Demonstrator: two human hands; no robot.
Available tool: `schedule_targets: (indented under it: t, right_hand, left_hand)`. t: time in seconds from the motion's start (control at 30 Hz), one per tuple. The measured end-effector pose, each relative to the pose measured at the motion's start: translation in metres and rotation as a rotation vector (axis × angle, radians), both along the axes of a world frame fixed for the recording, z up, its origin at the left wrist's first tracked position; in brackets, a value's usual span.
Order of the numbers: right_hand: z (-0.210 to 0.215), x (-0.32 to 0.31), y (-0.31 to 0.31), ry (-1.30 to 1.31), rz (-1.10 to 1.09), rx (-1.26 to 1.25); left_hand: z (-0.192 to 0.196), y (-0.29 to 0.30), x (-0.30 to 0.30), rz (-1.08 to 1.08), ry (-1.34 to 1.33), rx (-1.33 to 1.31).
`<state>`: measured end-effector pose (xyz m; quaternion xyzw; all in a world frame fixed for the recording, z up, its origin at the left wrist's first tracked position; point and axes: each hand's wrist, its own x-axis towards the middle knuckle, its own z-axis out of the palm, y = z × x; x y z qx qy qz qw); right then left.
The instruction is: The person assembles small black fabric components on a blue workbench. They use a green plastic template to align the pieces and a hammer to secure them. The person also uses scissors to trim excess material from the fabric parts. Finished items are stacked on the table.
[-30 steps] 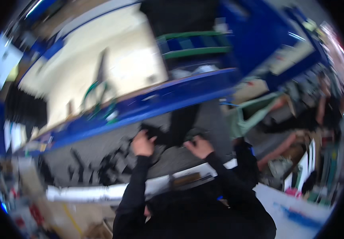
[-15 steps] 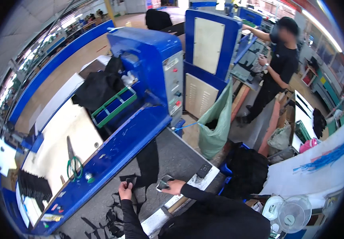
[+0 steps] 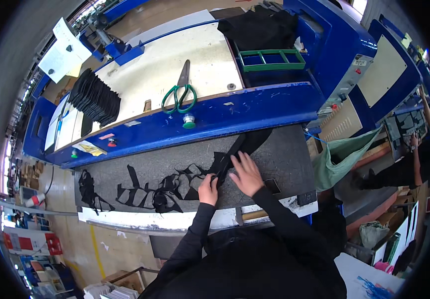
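Dark fabric lies on the grey work bed [image 3: 289,149], with a black strip [image 3: 254,142] running back under the blue beam. My left hand [image 3: 208,190] is closed at the near end of the strip, its thumb and fingers pinching a black fabric piece. Beside it, my right hand [image 3: 247,174] has its fingers spread flat at the strip's right edge, holding nothing. A small dark rectangular frame with a thin light rim [image 3: 272,186] rests on the bed just right of this hand. Cut-out black fabric scraps [image 3: 160,197] spread leftward from my left hand.
Behind the bed runs the blue machine beam [image 3: 254,107] with a green button [image 3: 189,122]. Green-handled scissors [image 3: 179,94] lie on the pale board, near a stack of black pieces [image 3: 95,97]. A green sack [image 3: 344,157] hangs at right; a co-worker [image 3: 406,167] stands beyond.
The view has swung left and down. My right hand has let go of the small rectangular frame, now on the bed, and has opened over the fabric next to my left hand.
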<state>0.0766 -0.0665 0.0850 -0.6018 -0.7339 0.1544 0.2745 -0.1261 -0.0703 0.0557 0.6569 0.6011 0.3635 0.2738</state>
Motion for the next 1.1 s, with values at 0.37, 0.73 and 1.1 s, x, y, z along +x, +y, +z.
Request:
schedule_targets:
  t: [0.37, 0.73, 1.1]
  right_hand:
    - [-0.064, -0.043, 0.041, -0.210, 0.135, -0.180]
    - [-0.079, -0.023, 0.074, -0.262, 0.050, 0.182]
    - [-0.096, -0.027, 0.080, -0.292, -0.026, 0.249]
  left_hand:
    - [-0.049, 0.012, -0.085, 0.359, -0.268, -0.104]
    - [0.004, 0.006, -0.043, 0.434, -0.194, 0.065]
    - [0.010, -0.052, -0.036, 0.306, -0.202, -0.107]
